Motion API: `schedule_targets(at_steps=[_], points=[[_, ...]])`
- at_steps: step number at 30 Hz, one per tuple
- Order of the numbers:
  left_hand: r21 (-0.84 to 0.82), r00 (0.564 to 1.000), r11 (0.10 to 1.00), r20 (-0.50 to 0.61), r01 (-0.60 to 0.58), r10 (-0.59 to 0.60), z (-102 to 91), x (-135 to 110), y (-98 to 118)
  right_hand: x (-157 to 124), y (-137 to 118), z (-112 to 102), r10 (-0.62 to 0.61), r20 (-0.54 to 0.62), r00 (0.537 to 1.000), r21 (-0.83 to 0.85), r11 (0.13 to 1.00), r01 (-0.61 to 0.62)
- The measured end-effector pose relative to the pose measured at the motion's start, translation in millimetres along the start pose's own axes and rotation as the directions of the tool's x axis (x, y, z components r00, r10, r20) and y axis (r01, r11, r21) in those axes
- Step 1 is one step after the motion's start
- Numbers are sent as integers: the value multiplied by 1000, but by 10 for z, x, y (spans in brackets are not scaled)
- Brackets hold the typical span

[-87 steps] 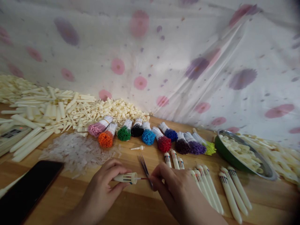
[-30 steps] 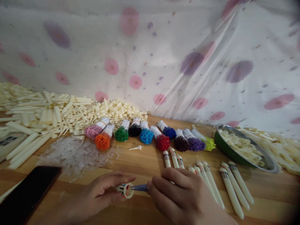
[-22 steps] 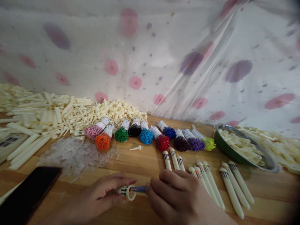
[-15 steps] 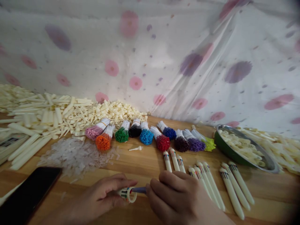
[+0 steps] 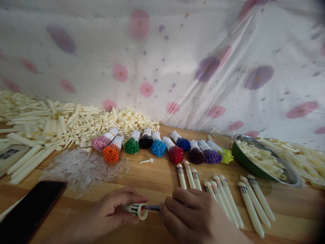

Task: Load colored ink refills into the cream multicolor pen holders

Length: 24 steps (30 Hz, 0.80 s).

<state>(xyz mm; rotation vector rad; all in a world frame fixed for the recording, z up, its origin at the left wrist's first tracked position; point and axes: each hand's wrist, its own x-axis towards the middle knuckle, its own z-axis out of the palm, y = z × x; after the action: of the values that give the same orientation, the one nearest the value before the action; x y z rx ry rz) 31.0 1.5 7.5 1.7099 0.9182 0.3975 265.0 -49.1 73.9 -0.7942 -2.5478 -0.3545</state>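
My left hand point(image 5: 111, 211) is closed around a short cream pen barrel section point(image 5: 135, 209) with coloured tabs in its slots. Its open round end faces right. In my right hand point(image 5: 190, 213) is a slim purple-grey tool point(image 5: 153, 207), gripped between the fingers, its tip inside that round end. I cannot make out whether the tool has one prong or two. Beyond my hands stand tied bundles of pen refills with coloured ends, among them a red bundle point(image 5: 176, 154), a light blue one point(image 5: 157, 148) and an orange one point(image 5: 111, 153).
Assembled multicolour pens point(image 5: 255, 210) lie at the right. Behind them tilts a green-sided metal bowl point(image 5: 261, 172) of cream parts. To the left are a heap of clear plastic tubes point(image 5: 83, 169), a black phone point(image 5: 31, 210) and piled cream barrels point(image 5: 27, 159). A flowered sheet point(image 5: 162, 61) hangs behind.
The tool and the barrel section stay together, with the tool turned slightly. Both hands have barely moved.
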Motion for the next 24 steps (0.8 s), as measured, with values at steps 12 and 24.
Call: schedule_targets(at_steps=[12, 24], points=[[5, 968, 989, -204, -149, 147, 116, 15, -20, -17, -62, 83, 252, 40, 967, 210, 944, -255], [287, 907, 922, -257, -259, 335, 62, -8, 26, -5, -21, 57, 156, -13, 988, 204, 967, -150]])
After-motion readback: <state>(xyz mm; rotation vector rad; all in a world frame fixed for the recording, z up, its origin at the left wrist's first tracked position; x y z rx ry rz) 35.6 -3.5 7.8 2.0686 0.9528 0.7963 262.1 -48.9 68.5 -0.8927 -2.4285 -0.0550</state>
